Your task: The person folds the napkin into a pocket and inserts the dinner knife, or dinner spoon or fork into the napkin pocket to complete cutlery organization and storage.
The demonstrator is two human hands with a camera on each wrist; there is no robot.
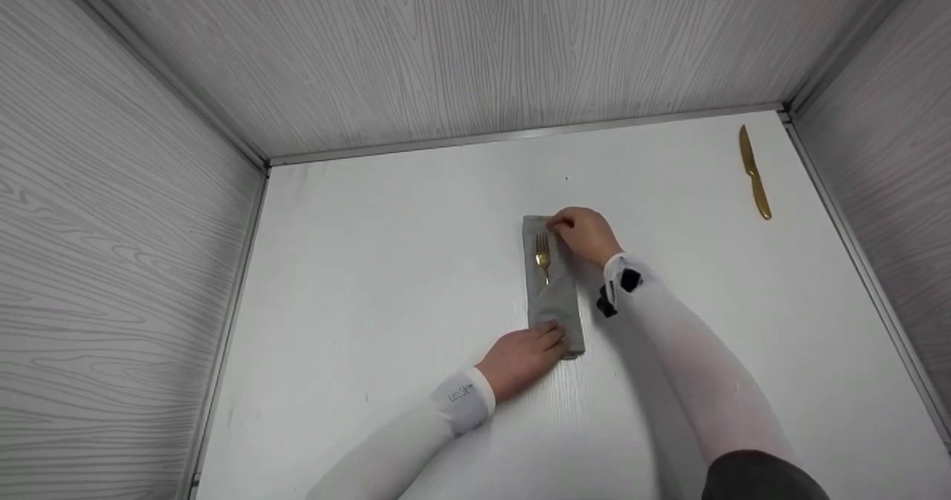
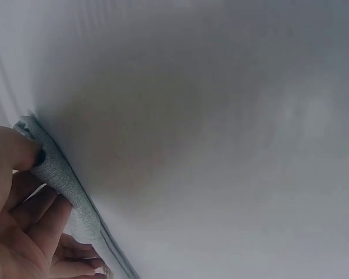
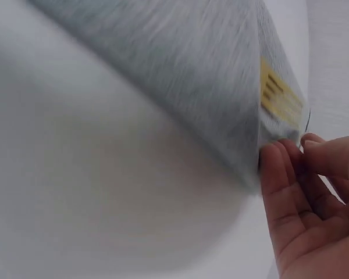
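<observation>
A folded grey-green cloth napkin point(image 1: 555, 299) lies lengthwise on the white table. On its upper part rests a gold fork point(image 1: 543, 253), tines pointing away; the napkin covers the lower handle. My left hand point(image 1: 524, 359) rests across the near end, fingers extended over the cloth. The left wrist view shows that hand's thumb and fingers point(image 2: 49, 224) against the napkin's edge point(image 2: 64, 177). At the far right corner my right hand point(image 1: 587, 236) pinches the cloth edge. Its fingers point(image 3: 279, 174) meet the napkin point(image 3: 203, 75) close to the fork's tines point(image 3: 281, 96) in the right wrist view.
A gold knife point(image 1: 755, 173) lies apart at the table's far right, blade pointing away. Grey wood-grain panels point(image 1: 475, 54) rise along the back and both sides of the white table point(image 1: 371, 262).
</observation>
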